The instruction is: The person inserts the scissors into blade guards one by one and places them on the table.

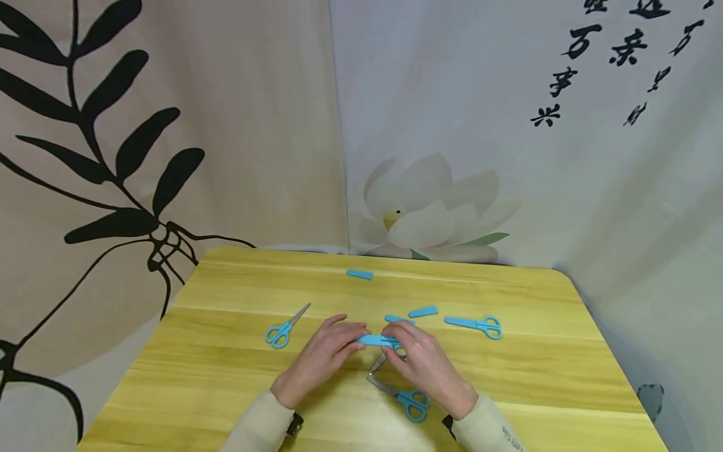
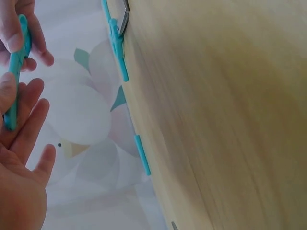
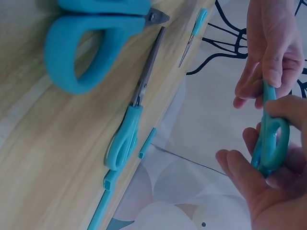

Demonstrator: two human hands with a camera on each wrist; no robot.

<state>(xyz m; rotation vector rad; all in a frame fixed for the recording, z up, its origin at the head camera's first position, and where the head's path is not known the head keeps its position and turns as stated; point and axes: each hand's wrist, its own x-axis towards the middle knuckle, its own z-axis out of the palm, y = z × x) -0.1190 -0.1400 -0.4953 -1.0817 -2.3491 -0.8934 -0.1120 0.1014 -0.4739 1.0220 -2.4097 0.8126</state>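
Note:
Both hands hold one pair of blue-handled scissors point(image 1: 390, 341) with a blue sheath point(image 1: 369, 339) over its blades, raised above the wooden table. My left hand point(image 1: 333, 342) pinches the sheath end between thumb and fingers. At the other end, my right hand point(image 1: 420, 355) grips the handle loops, which show in the right wrist view beneath my right hand point(image 3: 283, 196). Below the hands lies an unsheathed pair of scissors point(image 1: 415, 405). Another bare blade point(image 1: 377, 363) points toward its tip, its handle partly covered by my right hand.
Unsheathed scissors point(image 1: 280, 336) lie left of my left hand. Sheathed scissors point(image 1: 474, 324) rest to the right. Loose blue sheaths lie farther back: one sheath point(image 1: 359, 274) near the table's far edge, another sheath point(image 1: 423, 311), and a third sheath point(image 1: 398, 319) just beyond my right hand.

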